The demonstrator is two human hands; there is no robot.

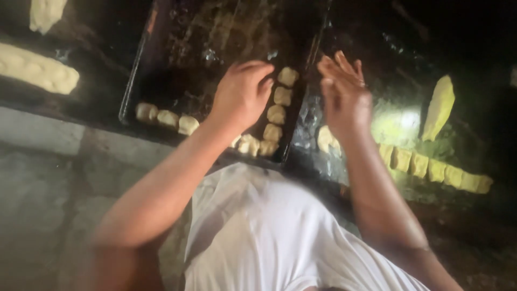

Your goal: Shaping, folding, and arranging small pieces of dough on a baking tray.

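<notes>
head view | left hand (240, 92) curled, fingertips down over the dark baking tray (161, 59), nearest the column of dough pieces (276, 114) just to its right, column running away from the body | right hand (344, 94) open, empty, right of tray

Bakery (dough pieces (276, 114), baking tray (161, 59))

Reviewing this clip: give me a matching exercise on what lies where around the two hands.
Things:
1. left hand
2. right hand
3. long dough piece
4. cut dough row

Places:
A. lying at the far right, above the cut row
B. over the dark baking tray
C. raised, fingers spread, right of the tray
D. lined up along the table's near edge

Pairs: 1-B, 2-C, 3-A, 4-D
</notes>
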